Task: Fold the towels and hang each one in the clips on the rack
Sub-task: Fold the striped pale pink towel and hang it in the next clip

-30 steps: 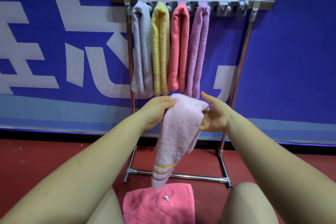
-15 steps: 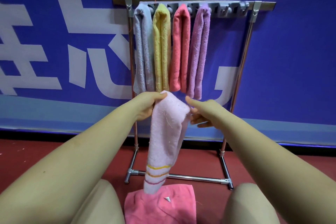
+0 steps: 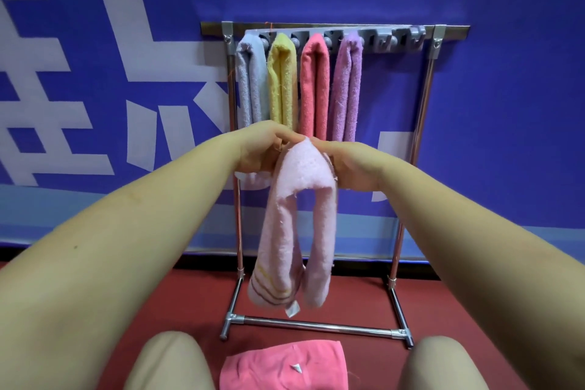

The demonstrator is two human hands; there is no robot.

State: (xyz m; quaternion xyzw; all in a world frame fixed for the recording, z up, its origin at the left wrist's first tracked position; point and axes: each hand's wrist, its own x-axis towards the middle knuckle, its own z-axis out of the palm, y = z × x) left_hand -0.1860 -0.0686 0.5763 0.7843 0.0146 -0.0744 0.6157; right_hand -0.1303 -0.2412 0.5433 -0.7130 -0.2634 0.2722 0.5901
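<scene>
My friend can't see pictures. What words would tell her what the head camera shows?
Two hands, left hand and right hand, hold a folded pale pink towel up before a metal rack. Grey, yellow, coral and purple towels hang from its clips; a bright pink towel lies on the red floor.

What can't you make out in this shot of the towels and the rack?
- Head view: the fingertips of the left hand and right hand are hidden behind the pink towel and the hands' backs.
- Head view: the bottom ends of the grey towel and yellow towel are hidden behind the left hand.
- Head view: the floor towel is cut off by the bottom edge.
- Head view: the clips are too small to show their jaws.
</scene>
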